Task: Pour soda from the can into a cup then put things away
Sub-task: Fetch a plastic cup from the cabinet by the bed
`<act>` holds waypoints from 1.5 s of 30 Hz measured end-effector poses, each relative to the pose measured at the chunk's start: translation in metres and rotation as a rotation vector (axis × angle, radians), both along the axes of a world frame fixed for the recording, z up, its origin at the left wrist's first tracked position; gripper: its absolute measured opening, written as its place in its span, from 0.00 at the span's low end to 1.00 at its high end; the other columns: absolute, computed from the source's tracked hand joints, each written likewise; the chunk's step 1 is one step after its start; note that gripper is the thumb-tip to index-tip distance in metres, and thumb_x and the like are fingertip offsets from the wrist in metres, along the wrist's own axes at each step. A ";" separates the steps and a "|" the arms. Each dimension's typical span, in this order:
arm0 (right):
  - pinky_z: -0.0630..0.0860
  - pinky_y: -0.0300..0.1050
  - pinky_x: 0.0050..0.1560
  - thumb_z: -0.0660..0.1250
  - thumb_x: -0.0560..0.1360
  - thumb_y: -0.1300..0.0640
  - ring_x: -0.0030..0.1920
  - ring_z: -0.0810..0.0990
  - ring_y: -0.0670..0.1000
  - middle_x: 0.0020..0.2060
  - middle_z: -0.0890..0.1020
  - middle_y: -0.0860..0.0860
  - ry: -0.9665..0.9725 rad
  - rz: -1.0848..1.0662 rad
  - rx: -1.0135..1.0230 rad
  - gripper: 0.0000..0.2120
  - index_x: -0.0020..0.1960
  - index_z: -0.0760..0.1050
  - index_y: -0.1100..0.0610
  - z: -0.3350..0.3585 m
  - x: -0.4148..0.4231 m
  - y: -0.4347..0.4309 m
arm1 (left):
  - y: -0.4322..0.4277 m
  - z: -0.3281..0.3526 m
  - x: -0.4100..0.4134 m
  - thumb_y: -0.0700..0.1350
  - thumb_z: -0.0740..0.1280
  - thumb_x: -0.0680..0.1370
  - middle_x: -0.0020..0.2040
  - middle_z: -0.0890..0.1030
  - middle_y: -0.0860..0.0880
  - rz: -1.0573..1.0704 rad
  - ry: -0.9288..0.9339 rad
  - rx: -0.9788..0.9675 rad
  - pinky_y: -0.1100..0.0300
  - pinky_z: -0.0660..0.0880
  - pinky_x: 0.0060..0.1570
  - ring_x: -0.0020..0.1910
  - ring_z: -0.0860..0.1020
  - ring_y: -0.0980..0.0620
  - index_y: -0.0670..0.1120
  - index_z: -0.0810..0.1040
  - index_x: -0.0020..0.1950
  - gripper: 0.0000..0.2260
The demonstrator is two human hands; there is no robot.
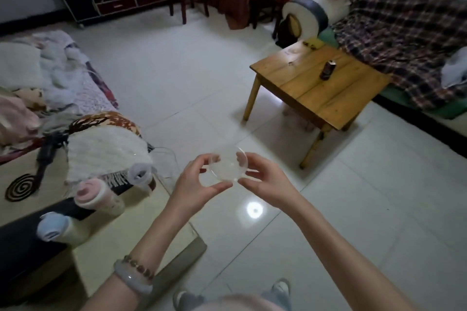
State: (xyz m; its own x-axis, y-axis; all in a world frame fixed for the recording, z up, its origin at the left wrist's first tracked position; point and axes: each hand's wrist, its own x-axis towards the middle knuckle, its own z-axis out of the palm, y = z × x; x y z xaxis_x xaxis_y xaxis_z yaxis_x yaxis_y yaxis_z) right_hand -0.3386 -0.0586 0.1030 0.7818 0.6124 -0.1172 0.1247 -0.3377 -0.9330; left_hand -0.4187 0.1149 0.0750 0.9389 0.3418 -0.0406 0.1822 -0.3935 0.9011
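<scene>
Left hand: your thumb sits under and your fingers curl over the near-left edge of the clear plastic cup. The hand grips it.

Right hand: your fingertips and thumb pinch the opposite edge of the same cup. The fingers are bent, not flat.

Cup: you hold it between both hands in the air, in front of your body and over the floor. It is tipped so that a round face points toward you. Whether that face is the mouth or the base cannot be told, and the cup looks transparent all through.

Left wrist: you wear a pale bangle and, just beside it toward the hand, a bead bracelet.

Below the hands: white tiled floor with a bright round light reflection near your right forearm. A shoe shows at the bottom edge.

Can: dark, upright, standing on the wooden table ahead and to your right, well apart from the cup. The print on it is too small to read.

Behind the table: a sofa covered by a plaid blanket.

To your left: low furniture with a white knitted cloth, a pink-ended roll and a blue-ended roll lying near its edge.
</scene>
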 end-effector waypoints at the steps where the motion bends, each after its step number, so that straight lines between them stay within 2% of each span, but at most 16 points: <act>1: 0.74 0.38 0.60 0.69 0.71 0.63 0.58 0.77 0.42 0.57 0.79 0.44 -0.003 -0.022 0.003 0.24 0.66 0.72 0.53 0.002 0.008 -0.022 | -0.020 0.002 0.012 0.55 0.77 0.64 0.58 0.76 0.60 -0.028 -0.008 0.010 0.62 0.71 0.53 0.56 0.74 0.60 0.62 0.71 0.56 0.24; 9: 0.75 0.39 0.57 0.74 0.68 0.60 0.56 0.78 0.42 0.54 0.78 0.41 -0.054 -0.195 -0.007 0.26 0.62 0.71 0.44 0.012 0.069 -0.195 | -0.186 0.007 0.104 0.57 0.76 0.63 0.58 0.76 0.61 -0.219 -0.105 0.030 0.61 0.73 0.53 0.56 0.74 0.57 0.63 0.72 0.55 0.24; 13: 0.75 0.40 0.59 0.76 0.67 0.59 0.56 0.78 0.42 0.55 0.79 0.43 -0.056 -0.299 -0.017 0.28 0.64 0.72 0.47 0.014 0.091 -0.265 | -0.252 0.009 0.143 0.59 0.76 0.63 0.58 0.76 0.59 -0.333 -0.125 0.022 0.62 0.73 0.53 0.56 0.74 0.57 0.63 0.72 0.57 0.25; 17: 0.75 0.35 0.56 0.76 0.66 0.62 0.54 0.79 0.39 0.52 0.78 0.40 -0.043 -0.417 0.009 0.29 0.64 0.72 0.51 0.014 0.113 -0.321 | -0.304 0.016 0.185 0.62 0.73 0.63 0.55 0.74 0.63 -0.472 -0.168 0.075 0.67 0.71 0.52 0.56 0.72 0.62 0.60 0.72 0.59 0.26; 23: 0.75 0.38 0.58 0.77 0.65 0.57 0.56 0.79 0.44 0.55 0.79 0.45 -0.060 -0.537 0.021 0.30 0.65 0.72 0.51 0.005 0.167 -0.381 | -0.366 0.011 0.262 0.55 0.77 0.65 0.53 0.74 0.65 -0.602 -0.188 0.099 0.67 0.71 0.50 0.54 0.73 0.63 0.65 0.70 0.56 0.24; 27: 0.75 0.37 0.58 0.77 0.65 0.57 0.57 0.78 0.43 0.55 0.78 0.44 -0.070 -0.577 0.015 0.28 0.62 0.72 0.47 -0.002 0.224 -0.416 | -0.402 0.006 0.326 0.54 0.77 0.65 0.53 0.74 0.64 -0.636 -0.174 0.069 0.60 0.73 0.54 0.56 0.73 0.60 0.60 0.72 0.58 0.25; 30: 0.74 0.34 0.58 0.77 0.66 0.59 0.57 0.78 0.44 0.54 0.77 0.43 -0.073 -0.594 0.001 0.29 0.64 0.72 0.50 -0.002 0.279 -0.442 | -0.429 0.001 0.385 0.57 0.76 0.65 0.54 0.76 0.63 -0.668 -0.169 0.042 0.54 0.75 0.55 0.56 0.74 0.60 0.57 0.73 0.60 0.26; 33: 0.74 0.36 0.58 0.77 0.66 0.59 0.57 0.77 0.45 0.56 0.77 0.45 -0.069 -0.608 -0.004 0.29 0.66 0.71 0.53 0.003 0.335 -0.466 | -0.452 0.002 0.444 0.61 0.74 0.64 0.54 0.77 0.61 -0.679 -0.177 0.035 0.52 0.76 0.52 0.54 0.75 0.57 0.61 0.73 0.59 0.25; 37: 0.74 0.39 0.60 0.76 0.67 0.55 0.59 0.76 0.45 0.60 0.77 0.47 -0.069 -0.605 -0.027 0.31 0.67 0.70 0.51 0.009 0.405 -0.493 | -0.480 0.007 0.517 0.66 0.71 0.63 0.56 0.76 0.60 -0.693 -0.176 0.066 0.54 0.76 0.54 0.55 0.74 0.58 0.66 0.70 0.57 0.25; 41: 0.74 0.41 0.61 0.76 0.67 0.54 0.60 0.75 0.46 0.61 0.76 0.47 -0.071 -0.596 -0.040 0.32 0.68 0.69 0.51 0.012 0.466 -0.517 | -0.504 0.010 0.578 0.67 0.70 0.63 0.57 0.76 0.58 -0.696 -0.163 0.088 0.57 0.76 0.54 0.55 0.73 0.60 0.59 0.72 0.61 0.29; 45: 0.74 0.44 0.63 0.76 0.67 0.56 0.61 0.75 0.47 0.61 0.76 0.48 -0.056 -0.566 -0.031 0.31 0.67 0.69 0.52 0.008 0.524 -0.539 | -0.525 0.008 0.630 0.66 0.71 0.63 0.57 0.76 0.59 -0.669 -0.148 0.069 0.61 0.74 0.54 0.56 0.73 0.61 0.57 0.73 0.61 0.30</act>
State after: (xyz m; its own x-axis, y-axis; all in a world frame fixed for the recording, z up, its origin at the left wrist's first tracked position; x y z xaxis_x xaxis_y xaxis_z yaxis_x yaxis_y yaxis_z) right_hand 0.1854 -0.5976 0.1107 0.9926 0.0935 -0.0772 -0.0344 -0.3930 -0.9189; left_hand 0.2116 -0.4104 0.0830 0.9430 -0.3157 0.1054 -0.2427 -0.4358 0.8667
